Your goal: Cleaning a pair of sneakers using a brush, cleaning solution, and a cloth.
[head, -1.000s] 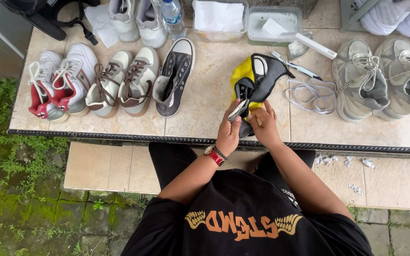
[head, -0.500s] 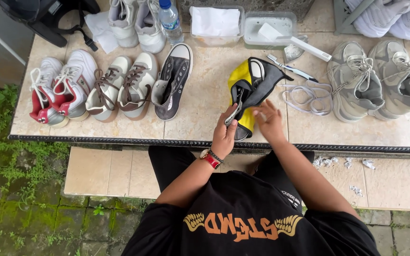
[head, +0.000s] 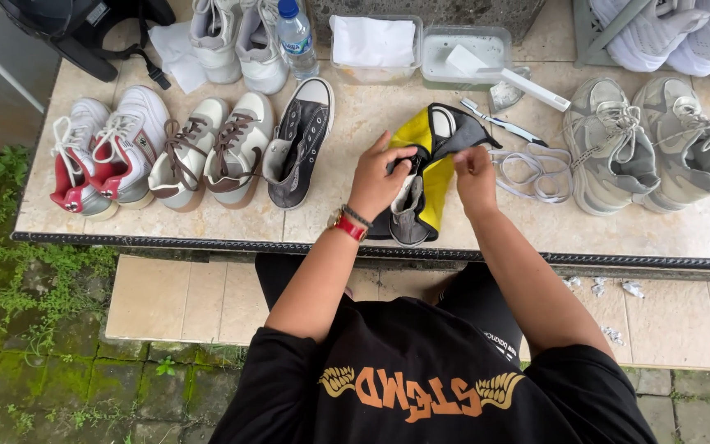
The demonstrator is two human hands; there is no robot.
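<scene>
A black, yellow and grey shoe point(head: 435, 156) lies on the tiled table point(head: 207, 222) near its front edge. My left hand point(head: 378, 179), with a red-strapped watch on the wrist, grips the shoe's left side. At the shoe's right side, my right hand point(head: 474, 174) pinches the yellow part with its fingers closed. Loose white laces point(head: 527, 171) lie just right of the shoe, close to my right hand.
Left of the shoe stand a black canvas sneaker point(head: 297, 144), a beige pair point(head: 207, 152) and a red-and-white pair point(head: 100, 148). Two grey sneakers point(head: 643, 144) sit at the right. Behind are a water bottle point(head: 296, 37), two plastic tubs point(head: 421, 51) and a small brush point(head: 503, 123).
My hands have moved from the shoe's near end up to either side of it. The shoe has been turned and lies flatter on the table.
</scene>
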